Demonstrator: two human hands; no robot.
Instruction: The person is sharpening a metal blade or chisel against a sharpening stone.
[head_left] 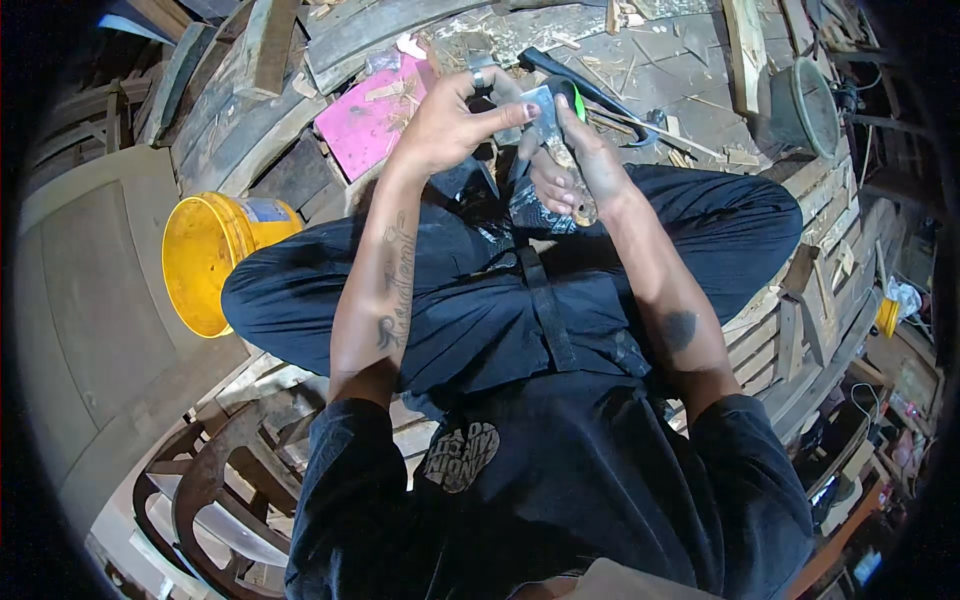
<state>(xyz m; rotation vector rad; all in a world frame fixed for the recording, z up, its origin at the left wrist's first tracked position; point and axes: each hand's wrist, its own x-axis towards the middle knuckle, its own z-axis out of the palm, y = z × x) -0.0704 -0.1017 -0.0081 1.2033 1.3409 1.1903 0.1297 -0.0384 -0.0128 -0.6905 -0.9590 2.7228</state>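
My right hand [590,165] is wrapped round the worn, speckled handle of a putty knife [545,112], held above my crossed legs with its flat blade pointing up and away. My left hand [452,118] meets it from the left, thumb on the edge of the blade and fingers curled partly behind it. A ring-like band shows on one of the left fingers. Behind the blade, close to my right fingers, is a black and bright green object [568,98] whose kind I cannot make out. Just beyond lies a long black-handled tool [580,82].
A pink sheet [365,120] strewn with shavings lies at the far left, beside wooden planks [270,140]. The yellow bucket [200,265] lies tilted by my left knee. A grey bucket [806,108] stands far right. Wood scraps and splinters cover the floor ahead; a curved wooden frame [205,490] is near left.
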